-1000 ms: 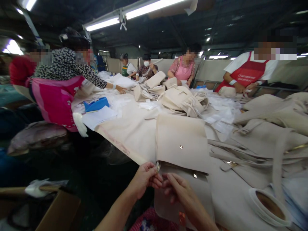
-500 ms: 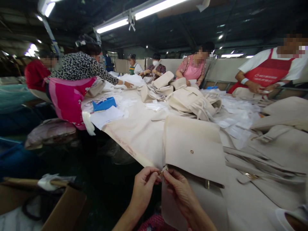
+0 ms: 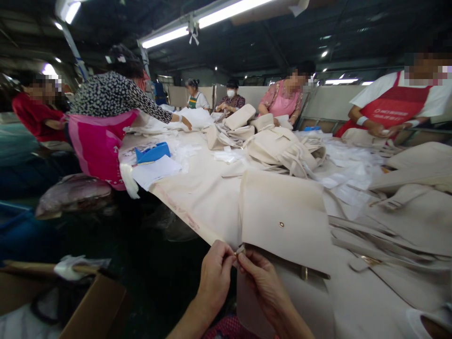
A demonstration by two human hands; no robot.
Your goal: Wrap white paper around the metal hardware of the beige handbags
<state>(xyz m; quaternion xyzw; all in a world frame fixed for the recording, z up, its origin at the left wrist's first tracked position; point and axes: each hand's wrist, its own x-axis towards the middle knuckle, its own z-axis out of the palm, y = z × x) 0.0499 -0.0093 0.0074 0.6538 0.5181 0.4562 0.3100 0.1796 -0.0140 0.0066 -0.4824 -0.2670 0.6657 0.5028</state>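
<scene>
A beige handbag (image 3: 282, 200) lies in front of me at the table edge. Its broad flap has a small gold eyelet (image 3: 281, 224), and a gold turn clasp (image 3: 304, 273) shows below the flap's lower edge. At the bag's left side, a small beige tab (image 3: 240, 249) with a bit of gold-coloured metal sits between my fingertips. My right hand (image 3: 260, 275) pinches this tab between thumb and finger. Close against it, my left hand (image 3: 215, 273) is closed in a pinch; its fingers hide what they hold.
More beige bags (image 3: 278, 146) are heaped mid-table, with others (image 3: 416, 212) at right. Clear plastic wrapping (image 3: 349, 165) lies between them. A blue holder (image 3: 153, 152) and white paper (image 3: 157, 170) are at left. A cardboard box (image 3: 95, 306) stands lower left. Several co-workers surround the table.
My left hand has turned slightly and its fingers have risen a little beside the tab. My right hand stays at the tab. At far left, the person in red has moved left.
</scene>
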